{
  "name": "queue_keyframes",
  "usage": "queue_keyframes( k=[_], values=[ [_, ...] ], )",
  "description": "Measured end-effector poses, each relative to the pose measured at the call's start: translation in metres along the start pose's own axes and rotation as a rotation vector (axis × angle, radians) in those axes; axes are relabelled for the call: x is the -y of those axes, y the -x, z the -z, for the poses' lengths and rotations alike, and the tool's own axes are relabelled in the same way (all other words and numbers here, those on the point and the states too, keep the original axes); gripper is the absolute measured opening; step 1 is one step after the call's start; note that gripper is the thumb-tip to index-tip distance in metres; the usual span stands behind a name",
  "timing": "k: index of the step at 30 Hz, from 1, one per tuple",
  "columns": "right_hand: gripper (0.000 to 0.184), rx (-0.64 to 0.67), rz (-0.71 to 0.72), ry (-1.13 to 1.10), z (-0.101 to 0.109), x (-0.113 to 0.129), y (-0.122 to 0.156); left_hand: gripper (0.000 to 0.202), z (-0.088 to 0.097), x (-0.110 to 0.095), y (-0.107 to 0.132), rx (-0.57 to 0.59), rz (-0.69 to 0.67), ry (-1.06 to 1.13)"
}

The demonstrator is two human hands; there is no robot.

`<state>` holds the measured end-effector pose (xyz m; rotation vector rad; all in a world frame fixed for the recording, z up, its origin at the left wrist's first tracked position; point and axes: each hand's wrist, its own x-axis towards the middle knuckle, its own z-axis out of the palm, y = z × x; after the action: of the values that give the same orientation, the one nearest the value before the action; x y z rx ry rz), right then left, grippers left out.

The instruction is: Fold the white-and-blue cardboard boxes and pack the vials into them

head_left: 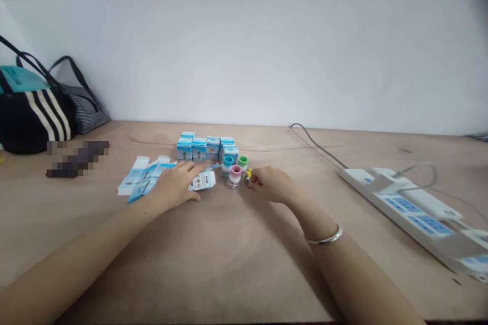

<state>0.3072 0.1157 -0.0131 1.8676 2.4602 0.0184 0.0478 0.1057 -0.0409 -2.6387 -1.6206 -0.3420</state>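
Observation:
My left hand lies on the wooden table, its fingers resting on a small white and blue carton that lies flat. My right hand is closed in a pinch on a small bottle with a yellow cap. Beside it stand three small clear bottles with a pink cap, a blue cap and a green cap. A row of several upright blue and white boxes stands just behind them. A silver bangle is on my right wrist.
Several flattened blue and white cartons lie left of my left hand. Striped and dark bags sit at the far left against the wall. White power strips with a grey cable lie at the right.

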Motion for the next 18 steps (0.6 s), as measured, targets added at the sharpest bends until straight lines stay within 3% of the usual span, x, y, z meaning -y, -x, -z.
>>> queue_keyframes(
  k=[4, 9, 11, 15, 18],
  values=[
    [0.018, -0.097, 0.027, -0.028, 0.001, 0.002, 0.005, 0.058, 0.008, 0.002, 0.003, 0.041, 0.017, 0.145],
    [0.026, -0.524, 0.198, -0.207, -0.01, 0.023, 0.007, 0.047, 0.014, 0.006, 0.005, 0.173, 0.111, 0.256],
    [0.027, -0.619, 0.305, -0.259, -0.019, 0.034, 0.005, 0.043, 0.011, 0.004, 0.005, 0.194, 0.102, 0.27],
    [0.021, -0.641, 0.623, -0.287, -0.035, 0.053, -0.001, 0.043, 0.003, 0.001, 0.003, 0.117, 0.065, 0.306],
    [0.023, -0.588, 0.717, -0.29, -0.042, 0.061, -0.002, 0.043, 0.0, 0.003, 0.001, 0.08, 0.042, 0.408]
  ],
)
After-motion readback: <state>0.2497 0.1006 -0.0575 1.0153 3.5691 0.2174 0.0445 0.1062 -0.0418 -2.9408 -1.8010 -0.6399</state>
